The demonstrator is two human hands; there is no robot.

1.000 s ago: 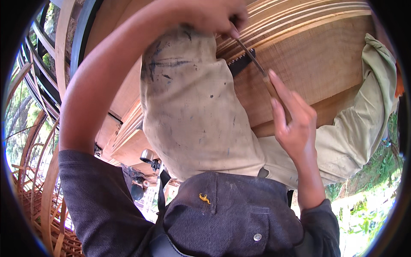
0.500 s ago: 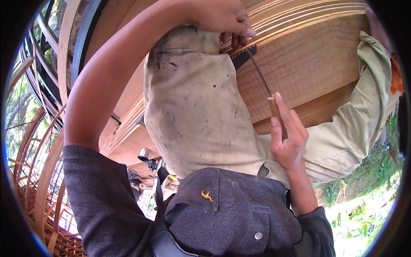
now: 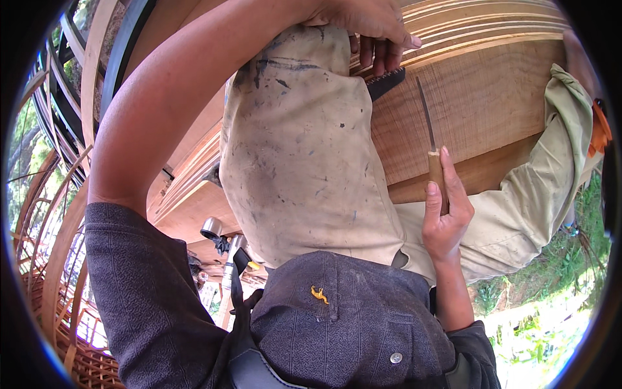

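A person in a dark grey shirt [image 3: 337, 324] and stained khaki trousers [image 3: 304, 149] works over a broad wooden board [image 3: 479, 104], seen from above through a head-worn fisheye lens.

The right hand [image 3: 446, 211] is closed around the pale wooden handle [image 3: 437, 175] of a slim file [image 3: 426, 120]; the fingers curl about the handle and the thumb lies along its left side. The file's dark, narrow blade points up and away from the hand, lying over the grain of the board, with its tip just below a run of layered wooden strips [image 3: 492, 29] along the board's far edge. Whether the blade touches the wood cannot be told.

The left hand [image 3: 369, 23] reaches across the raised left knee, with its fingers bent downward and pressed onto the strips at the board's upper edge, touching a small dark piece with a jagged edge [image 3: 387, 82] that juts out beside the trouser leg. What that piece is cannot be made out.

The right leg stretches out to the right across the board's lower edge, ending near a patch of orange [image 3: 599, 133] at the rim of the view. Curved wooden ribs [image 3: 58, 246] arch on the left, and green grass [image 3: 551, 305] shows at lower right.
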